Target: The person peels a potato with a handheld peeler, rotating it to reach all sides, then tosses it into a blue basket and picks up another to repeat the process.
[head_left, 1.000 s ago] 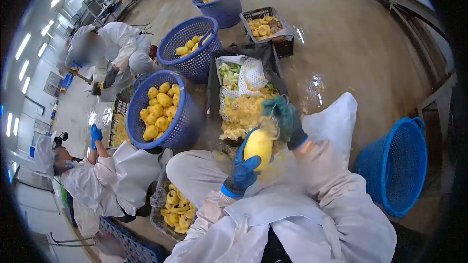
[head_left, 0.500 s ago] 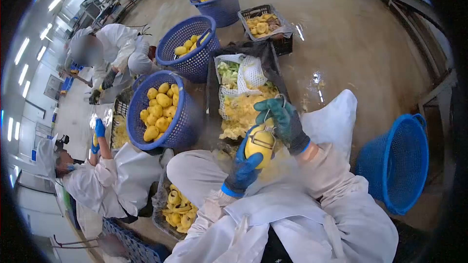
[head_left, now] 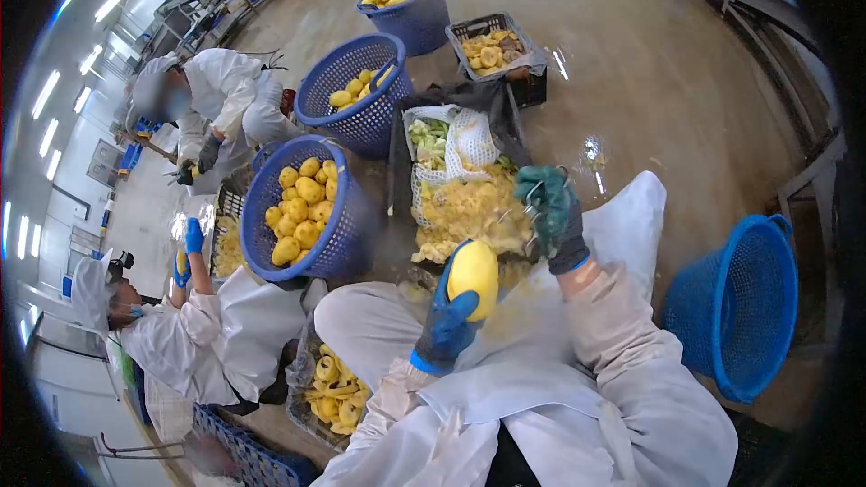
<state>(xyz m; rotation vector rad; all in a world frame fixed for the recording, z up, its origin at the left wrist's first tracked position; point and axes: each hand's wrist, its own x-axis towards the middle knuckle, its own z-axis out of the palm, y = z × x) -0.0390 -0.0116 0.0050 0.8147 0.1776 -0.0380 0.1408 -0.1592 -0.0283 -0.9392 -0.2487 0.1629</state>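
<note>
In my gloved left hand (head_left: 444, 320) is a smooth yellow oval fruit (head_left: 474, 280), held upright above my lap. Its exact kind I cannot make out. My right hand (head_left: 552, 212), in a green glove, is closed on a bent metal wire tool (head_left: 530, 216) and stands apart from the fruit, up and to its right. Just beyond both hands, a dark-lined crate (head_left: 400, 158) holds yellow pulp shreds (head_left: 474, 216), white foam netting (head_left: 474, 137) and green scraps (head_left: 428, 140).
Purple baskets of yellow fruit (head_left: 359, 239) (head_left: 397, 131) stand to the left and beyond. A blue basket (head_left: 731, 307) is at my right. Fruit pieces fill a crate (head_left: 336, 388) by my left leg. Two co-workers (head_left: 194, 325) (head_left: 225, 90) in white work on the left.
My right hand has drawn the wire tool away from the fruit, to the right. The tool was lying across the fruit before. My left hand still holds the fruit.
</note>
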